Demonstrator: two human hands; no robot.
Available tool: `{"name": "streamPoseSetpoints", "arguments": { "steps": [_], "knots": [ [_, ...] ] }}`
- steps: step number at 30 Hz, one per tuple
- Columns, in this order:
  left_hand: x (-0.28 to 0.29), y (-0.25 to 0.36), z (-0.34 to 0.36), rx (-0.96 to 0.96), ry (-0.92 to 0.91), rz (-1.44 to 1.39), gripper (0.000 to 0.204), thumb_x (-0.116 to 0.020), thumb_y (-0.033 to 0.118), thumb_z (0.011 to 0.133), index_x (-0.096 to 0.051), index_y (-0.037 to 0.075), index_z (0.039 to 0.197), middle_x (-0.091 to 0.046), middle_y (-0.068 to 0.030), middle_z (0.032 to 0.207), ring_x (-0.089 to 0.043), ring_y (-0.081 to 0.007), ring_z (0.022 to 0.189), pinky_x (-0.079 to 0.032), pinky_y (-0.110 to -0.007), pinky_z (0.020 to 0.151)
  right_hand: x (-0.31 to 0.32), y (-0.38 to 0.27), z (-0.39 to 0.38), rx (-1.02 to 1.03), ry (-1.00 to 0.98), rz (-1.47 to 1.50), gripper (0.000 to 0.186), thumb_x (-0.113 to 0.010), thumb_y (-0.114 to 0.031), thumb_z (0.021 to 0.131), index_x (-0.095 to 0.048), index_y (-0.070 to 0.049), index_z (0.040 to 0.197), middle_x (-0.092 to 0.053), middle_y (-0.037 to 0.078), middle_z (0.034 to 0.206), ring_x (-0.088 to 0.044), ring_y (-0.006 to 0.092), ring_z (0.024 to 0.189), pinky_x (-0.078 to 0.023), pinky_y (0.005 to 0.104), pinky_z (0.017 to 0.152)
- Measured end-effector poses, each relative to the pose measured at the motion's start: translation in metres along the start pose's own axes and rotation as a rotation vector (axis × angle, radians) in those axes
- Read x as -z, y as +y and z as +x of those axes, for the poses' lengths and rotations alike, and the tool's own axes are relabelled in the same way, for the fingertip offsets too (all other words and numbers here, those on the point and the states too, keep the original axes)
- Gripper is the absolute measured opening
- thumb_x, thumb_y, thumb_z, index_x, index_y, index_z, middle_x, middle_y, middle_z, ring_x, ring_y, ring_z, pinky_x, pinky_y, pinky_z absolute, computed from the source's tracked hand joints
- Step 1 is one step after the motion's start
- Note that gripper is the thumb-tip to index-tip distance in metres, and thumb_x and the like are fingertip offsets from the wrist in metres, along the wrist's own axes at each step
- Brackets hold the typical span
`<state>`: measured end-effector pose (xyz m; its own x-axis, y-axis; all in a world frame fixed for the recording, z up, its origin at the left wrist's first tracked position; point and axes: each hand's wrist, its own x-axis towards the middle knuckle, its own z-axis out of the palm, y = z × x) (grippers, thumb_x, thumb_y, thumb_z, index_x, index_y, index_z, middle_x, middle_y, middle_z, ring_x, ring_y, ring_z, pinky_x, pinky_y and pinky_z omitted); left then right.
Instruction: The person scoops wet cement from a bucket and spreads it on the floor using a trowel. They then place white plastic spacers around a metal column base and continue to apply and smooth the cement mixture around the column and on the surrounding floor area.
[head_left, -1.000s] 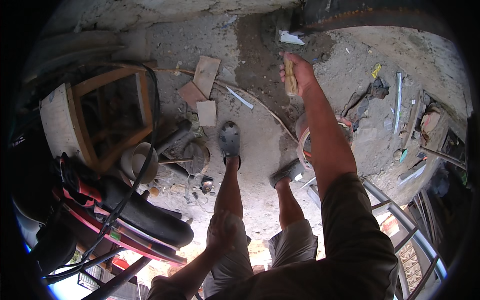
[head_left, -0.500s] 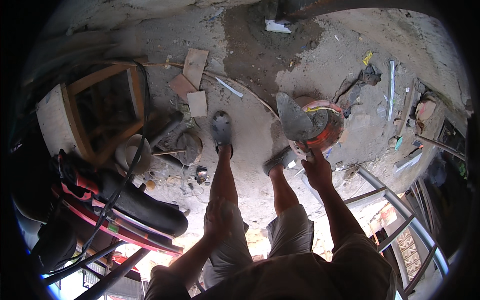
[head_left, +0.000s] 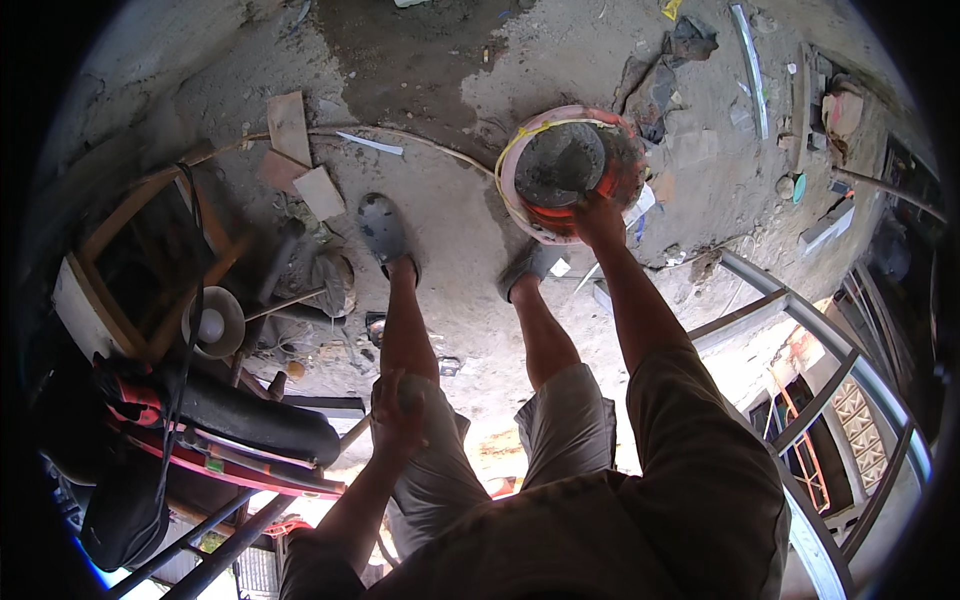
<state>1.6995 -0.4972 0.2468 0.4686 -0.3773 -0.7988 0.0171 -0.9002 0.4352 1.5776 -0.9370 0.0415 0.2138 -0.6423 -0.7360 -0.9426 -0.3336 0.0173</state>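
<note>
An orange-red bucket (head_left: 632, 165) with a pale rim and a yellow strip stands on the ground, right of my right foot. Wet grey mortar (head_left: 560, 160) lies inside it. My right hand (head_left: 598, 220) is closed at the bucket's near side, gripping the trowel; its handle is mostly hidden by the hand, and its blade cannot be told apart from the mortar. By my left knee rests my left hand (head_left: 398, 420), fingers curled round a greyish rounded patch that I cannot make out. Dark clogs (head_left: 381, 228) are on my feet.
Broken tiles (head_left: 290, 125) and a cord lie ahead. To the left are a wooden frame (head_left: 100, 235), a pale bowl (head_left: 222, 335) and a black-and-red padded thing (head_left: 260, 415). A metal ladder-like frame (head_left: 800, 310) stands at right. Rubble and strips litter the far right.
My right hand has lowered the trowel; its raised blade no longer shows above the bucket. The view has shifted, moving the scene left and the bucket up. My left hand stays by the knee.
</note>
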Motion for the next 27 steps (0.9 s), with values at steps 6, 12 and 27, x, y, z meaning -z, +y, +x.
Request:
{"name": "streamPoseSetpoints", "arguments": {
  "steps": [6, 12, 27],
  "knots": [
    [-0.002, 0.007, 0.001, 0.016, -0.011, 0.011, 0.055, -0.067, 0.022, 0.088, -0.051, 0.002, 0.137, -0.056, -0.0264, 0.129, -0.051, -0.0451, 0.122, -0.042, -0.052, 0.105, 0.003, 0.021, -0.003, 0.152, -0.023, 0.2, 0.041, -0.062, -0.037, 0.087, -0.066, -0.011, 0.118, -0.069, 0.022, 0.112, -0.065, 0.0425, 0.107, -0.052, 0.0497, 0.089],
    [-0.007, 0.006, 0.002, 0.006, 0.014, 0.019, 0.053, -0.068, 0.019, 0.088, -0.053, 0.001, 0.135, -0.056, -0.0267, 0.128, -0.052, -0.0446, 0.122, -0.042, -0.051, 0.105, -0.004, 0.054, -0.006, 0.198, -0.02, 0.388, 0.046, -0.068, -0.039, 0.086, -0.065, -0.015, 0.125, -0.07, 0.022, 0.103, -0.067, 0.0424, 0.099, -0.053, 0.0485, 0.086],
    [0.0, -0.006, -0.002, -0.015, 0.072, -0.115, 0.056, -0.069, 0.026, 0.088, -0.053, 0.0, 0.134, -0.055, -0.0277, 0.128, -0.054, -0.0462, 0.118, -0.047, -0.051, 0.099, 0.143, -0.005, -0.078, 0.546, -0.272, 0.378, 0.029, -0.072, -0.01, 0.085, -0.062, -0.005, 0.112, -0.061, 0.007, 0.077, -0.06, 0.0156, 0.071, -0.051, 0.0308, 0.066]
  ]
}}
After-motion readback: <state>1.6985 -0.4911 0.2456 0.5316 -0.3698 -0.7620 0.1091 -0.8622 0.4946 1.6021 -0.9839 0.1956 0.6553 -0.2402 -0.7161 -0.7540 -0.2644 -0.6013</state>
